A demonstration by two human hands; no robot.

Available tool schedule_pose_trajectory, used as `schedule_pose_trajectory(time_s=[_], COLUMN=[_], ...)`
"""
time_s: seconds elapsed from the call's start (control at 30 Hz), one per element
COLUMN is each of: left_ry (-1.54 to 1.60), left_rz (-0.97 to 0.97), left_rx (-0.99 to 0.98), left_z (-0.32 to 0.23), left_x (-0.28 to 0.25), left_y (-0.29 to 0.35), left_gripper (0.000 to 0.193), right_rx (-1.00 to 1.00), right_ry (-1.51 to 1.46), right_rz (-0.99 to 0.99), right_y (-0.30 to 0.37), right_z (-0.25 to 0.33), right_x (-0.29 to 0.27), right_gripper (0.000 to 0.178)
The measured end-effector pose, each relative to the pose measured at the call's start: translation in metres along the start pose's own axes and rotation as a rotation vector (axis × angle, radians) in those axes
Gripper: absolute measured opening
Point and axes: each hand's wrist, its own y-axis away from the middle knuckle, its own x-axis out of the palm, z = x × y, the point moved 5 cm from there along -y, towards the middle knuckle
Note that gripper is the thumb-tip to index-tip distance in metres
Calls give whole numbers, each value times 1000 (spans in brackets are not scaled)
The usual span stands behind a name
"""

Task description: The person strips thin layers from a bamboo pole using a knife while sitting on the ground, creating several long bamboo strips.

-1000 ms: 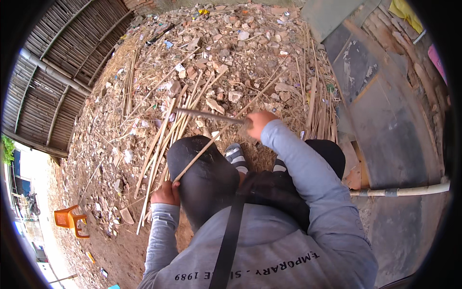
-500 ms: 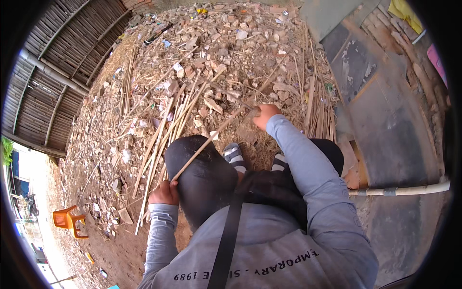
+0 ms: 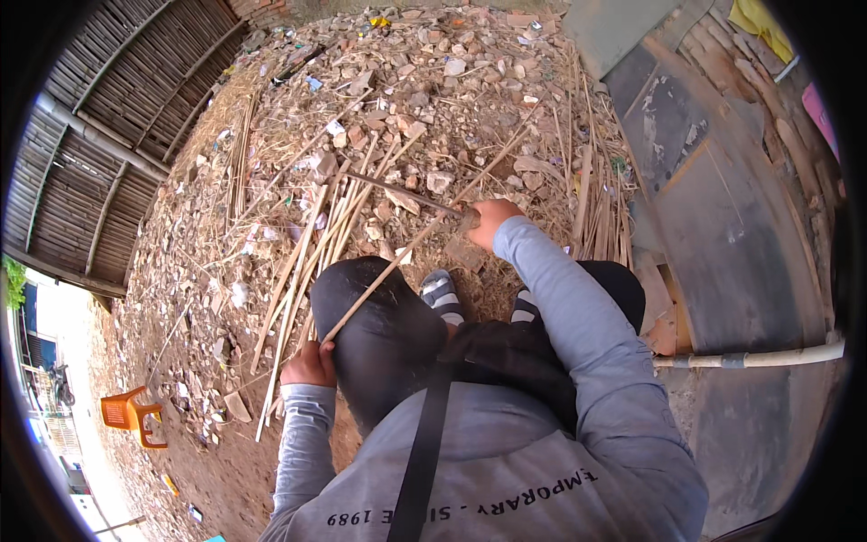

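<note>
My left hand (image 3: 309, 363), beside my left knee, is closed around the near end of a long bamboo strip (image 3: 388, 268). The strip slants over that knee, away and to the right, above the rubble. In front of my right knee, my right hand (image 3: 495, 219) grips the handle of a long-bladed knife (image 3: 408, 195). Its dark, narrow blade points left and crosses the strip near the handle; whether it touches or cuts in, I cannot tell. More bamboo strips (image 3: 291, 271) lie in a loose pile left of my left leg.
Stones and dry scraps cover the ground (image 3: 424, 86). Further strips (image 3: 589, 203) lie on the right, next to dark flat panels (image 3: 741, 244) and a pale pole (image 3: 768, 358). An orange plastic chair (image 3: 131, 413) stands at left, below a bamboo wall (image 3: 117, 90).
My right hand has moved slightly left and toward me with the knife, and the blade tip has swung left and nearer. My left hand and the strip stay almost in place.
</note>
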Motion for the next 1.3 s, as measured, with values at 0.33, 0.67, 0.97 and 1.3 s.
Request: schedule_pose_trajectory(time_s=[0.33, 0.67, 0.97, 1.3], left_ry=[-11, 26, 81, -23], left_rz=[-26, -8, -19, -49], left_rx=[21, -12, -6, 17], left_z=[-3, 13, 10, -5], left_x=[-1, 12, 15, -2], left_y=[0, 2, 0, -5], left_gripper=[38, 36, 37, 37], right_rx=[61, -142, -83, 58], right_ry=[-33, 2, -87, -45], right_rz=[94, 8, 14, 55], right_y=[1, 21, 15, -2], right_z=[-10, 49, 36, -4], right_x=[0, -10, -8, 0], right_gripper=[29, 31, 28, 33])
